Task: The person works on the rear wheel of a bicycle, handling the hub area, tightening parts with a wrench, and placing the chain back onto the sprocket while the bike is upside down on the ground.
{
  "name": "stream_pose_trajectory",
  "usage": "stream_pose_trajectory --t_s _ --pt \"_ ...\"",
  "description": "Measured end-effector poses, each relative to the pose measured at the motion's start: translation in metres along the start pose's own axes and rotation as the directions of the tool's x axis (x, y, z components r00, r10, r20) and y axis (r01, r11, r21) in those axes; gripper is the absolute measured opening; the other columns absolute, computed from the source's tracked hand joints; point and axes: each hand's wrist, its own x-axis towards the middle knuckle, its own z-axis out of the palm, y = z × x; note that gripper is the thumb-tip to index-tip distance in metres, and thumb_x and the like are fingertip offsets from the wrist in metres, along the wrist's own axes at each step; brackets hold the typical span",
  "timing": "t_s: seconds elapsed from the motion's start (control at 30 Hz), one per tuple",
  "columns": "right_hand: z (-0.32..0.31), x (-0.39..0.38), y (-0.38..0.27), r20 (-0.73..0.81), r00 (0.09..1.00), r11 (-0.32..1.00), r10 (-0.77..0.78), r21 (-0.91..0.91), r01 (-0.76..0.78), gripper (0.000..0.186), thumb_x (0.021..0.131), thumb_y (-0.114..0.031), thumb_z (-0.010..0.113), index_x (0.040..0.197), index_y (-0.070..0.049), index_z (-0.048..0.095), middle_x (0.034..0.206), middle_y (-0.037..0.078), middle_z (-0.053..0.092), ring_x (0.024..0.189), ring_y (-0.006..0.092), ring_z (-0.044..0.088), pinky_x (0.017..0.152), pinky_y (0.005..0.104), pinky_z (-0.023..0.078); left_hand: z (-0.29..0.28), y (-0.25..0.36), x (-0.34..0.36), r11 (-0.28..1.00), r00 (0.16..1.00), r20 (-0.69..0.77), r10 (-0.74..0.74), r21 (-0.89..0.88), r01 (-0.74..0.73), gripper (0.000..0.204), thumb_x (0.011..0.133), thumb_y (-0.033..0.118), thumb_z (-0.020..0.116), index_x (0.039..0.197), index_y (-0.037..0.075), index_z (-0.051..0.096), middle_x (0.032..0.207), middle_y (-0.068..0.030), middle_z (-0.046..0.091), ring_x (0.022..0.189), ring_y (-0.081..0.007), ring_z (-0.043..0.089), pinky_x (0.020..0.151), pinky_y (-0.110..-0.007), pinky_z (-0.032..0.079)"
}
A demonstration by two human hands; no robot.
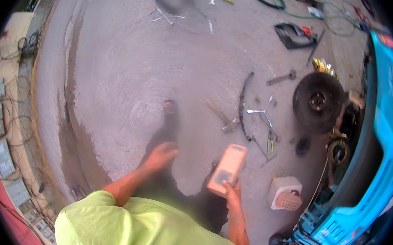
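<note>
My right hand (233, 191) grips the lower end of a pale orange-pink rectangular box (231, 163) with a dark patch on its face. My left hand (163, 155) hangs over my left leg, away from the tools; motion blur smears its fingers. A hammer (227, 123) with a wooden handle lies on the floor beyond the box. Beside it are a curved black hose (242, 103), a silver three-armed wrench (264, 111) and yellow-handled pliers (270, 143).
To the right stands a blue vehicle (361, 179), with a black wheel (318, 103) lying beside it. A white container (283, 187) sits near its lower end. Farther off lie a large wrench (281, 78) and a black part (293, 36). Electrical boxes (4, 158) and cables line the left edge.
</note>
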Motion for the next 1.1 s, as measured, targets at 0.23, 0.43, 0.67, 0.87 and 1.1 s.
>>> stream_pose_trajectory --t_s 0.23,0.43,0.67,0.87,1.1 --pt "0.302 -0.024 -0.225 0.333 0.938 0.611 -0.096 -0.724 0.319 0.106 0.068 -0.033 0.087 0.152 0.001 0.033 0.135 0.027 0.053 0.126 0.0386 0.054 0.105 0.0481 0.045 -0.093 0.026 0.056 0.937 0.985 -0.163 -0.062 -0.351 0.001 0.099 0.086 0.025 0.077 0.158 -0.001 0.013 0.142 -0.0236 0.05 0.131 -0.0308 0.051 0.103 -0.045 0.048" --pt "0.502 0.007 -0.308 0.422 0.895 0.271 -0.143 -0.853 0.446 0.109 0.066 -0.044 0.084 0.153 -0.002 0.034 0.137 0.028 0.049 0.124 0.0437 0.053 0.103 0.0527 0.044 -0.262 0.115 0.099 0.763 0.932 -0.306 -0.193 -0.644 -0.053 0.092 0.083 0.011 0.073 0.154 -0.004 0.016 0.134 -0.0241 0.053 0.121 -0.0303 0.06 0.095 -0.042 0.056" --pt "0.606 0.076 -0.433 0.529 0.819 0.57 -0.225 -0.61 0.551 0.086 0.082 -0.046 0.077 0.147 0.0 0.044 0.144 0.026 0.049 0.134 0.0396 0.049 0.111 0.0479 0.041 -0.433 0.182 0.191 0.705 0.894 -0.305 -0.328 -0.709 0.017 0.093 0.081 0.011 0.072 0.156 0.0 0.019 0.126 -0.0229 0.06 0.107 -0.0309 0.068 0.088 -0.046 0.058" --pt "0.598 0.226 -0.52 0.108 0.918 0.874 -0.381 -0.281 0.396 0.063 0.097 -0.036 0.066 0.144 0.002 0.048 0.136 0.017 0.06 0.13 0.0267 0.055 0.107 0.0388 0.044 -0.557 0.177 0.328 0.776 0.845 -0.409 -0.343 -0.63 0.01 0.093 0.081 0.011 0.073 0.157 0.001 0.02 0.133 -0.0231 0.058 0.115 -0.033 0.065 0.09 -0.051 0.056" --pt "0.665 0.27 -0.676 0.164 0.771 0.716 -0.615 -0.295 0.633 0.086 0.089 -0.043 0.07 0.152 0.004 0.035 0.145 0.02 0.05 0.135 0.0323 0.05 0.114 0.044 0.037 -0.684 0.274 0.564 0.91 0.856 -0.473 -0.21 -0.415 -0.006 0.081 0.079 0.01 0.076 0.148 -0.005 0.035 0.133 -0.0224 0.059 0.116 -0.0308 0.064 0.098 -0.04 0.054"
